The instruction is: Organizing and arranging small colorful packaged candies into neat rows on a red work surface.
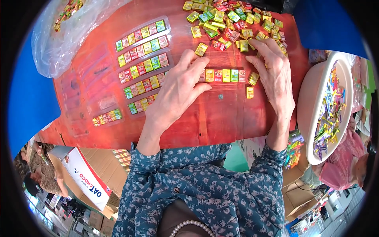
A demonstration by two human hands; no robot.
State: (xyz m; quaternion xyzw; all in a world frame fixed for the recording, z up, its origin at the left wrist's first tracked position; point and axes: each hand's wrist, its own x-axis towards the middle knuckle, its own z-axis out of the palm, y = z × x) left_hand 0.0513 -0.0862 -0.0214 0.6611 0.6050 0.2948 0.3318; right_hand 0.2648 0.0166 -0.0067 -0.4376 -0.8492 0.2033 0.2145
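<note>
A single row of small, colourful rectangular packets (226, 75) lies on the red tabletop in front of me. My left hand (177, 85) is at the row's left end, thumb and forefinger apart on either side of it, partly hiding that end. To the right, my right hand (273, 67) is open, with its fingertips over the near edge of a heap of loose packets (231, 23) and its thumb beyond the row's right end. Two loose packets, one yellow (253, 78) and one below it (250, 93), lie between the row and my right wrist. Another yellow packet (201, 49) is above my left fingers.
Clear plastic trays filled with packet rows (143, 50) stand left of my left hand, with a smaller filled tray (107, 117) nearer. A clear bag (51, 51) is at the far left. A white basin (310, 106) of colourful small pieces borders the table's right side.
</note>
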